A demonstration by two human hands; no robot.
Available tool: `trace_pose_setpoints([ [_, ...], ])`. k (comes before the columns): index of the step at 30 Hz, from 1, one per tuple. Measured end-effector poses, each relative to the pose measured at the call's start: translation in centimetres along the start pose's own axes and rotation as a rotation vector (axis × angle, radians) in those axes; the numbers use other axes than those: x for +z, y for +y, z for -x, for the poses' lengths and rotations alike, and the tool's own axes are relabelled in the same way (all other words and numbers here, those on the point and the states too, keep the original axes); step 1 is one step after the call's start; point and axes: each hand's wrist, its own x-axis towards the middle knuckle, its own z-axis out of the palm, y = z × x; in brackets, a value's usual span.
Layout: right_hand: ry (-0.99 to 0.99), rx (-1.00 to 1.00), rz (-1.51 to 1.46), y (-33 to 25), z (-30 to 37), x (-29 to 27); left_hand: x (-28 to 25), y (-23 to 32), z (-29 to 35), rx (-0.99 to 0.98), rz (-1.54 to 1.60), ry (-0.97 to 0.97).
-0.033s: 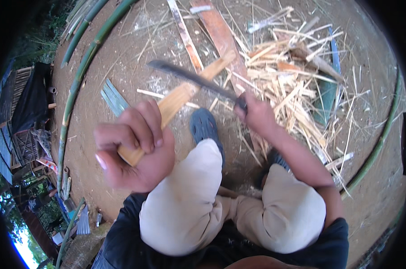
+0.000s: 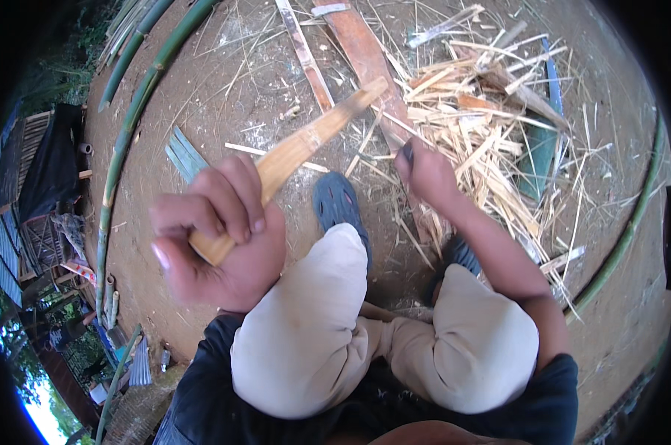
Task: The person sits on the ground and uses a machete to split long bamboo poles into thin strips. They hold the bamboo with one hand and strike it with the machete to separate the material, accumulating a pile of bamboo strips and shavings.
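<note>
My left hand [image 2: 228, 222] is closed around the lower end of a flat, pale bamboo strip [image 2: 302, 144]. The strip slants up and to the right, with a darker node partway along and a narrower far end. To the right, the fingers of my right hand [image 2: 433, 178] wrap the dark handle of a machete [image 2: 407, 153]. Its blade cannot be made out now; the earlier frame shows it long and dark, crossing the strip. The strip's far end lies in front of a reddish-brown plank [image 2: 361, 55] on the ground.
A heap of pale split slivers [image 2: 465, 152] spreads right of the plank, with a green bamboo piece [image 2: 537, 159] beside it. Long green bamboo poles [image 2: 146, 96] curve along the left; another pole [image 2: 628, 219] lies far right. My dark clog [image 2: 338, 204] stands below the strip.
The machete blade, earlier seen across the bamboo strip, no longer shows. My right hand has turned and moved slightly. My left hand and the strip have shifted a little up and left.
</note>
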Motion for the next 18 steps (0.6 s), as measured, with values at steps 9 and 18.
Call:
trace_pose_setpoints([
  [9,0.036,-0.178,-0.006,-1.2,0.0,-1.0,0.9,-1.5,-1.4,0.074,0.0,0.067],
  [18,-0.136,0.244,-0.082,2.3,-3.0,1.5,0.2,-1.4,-1.8,0.062,0.011,0.125],
])
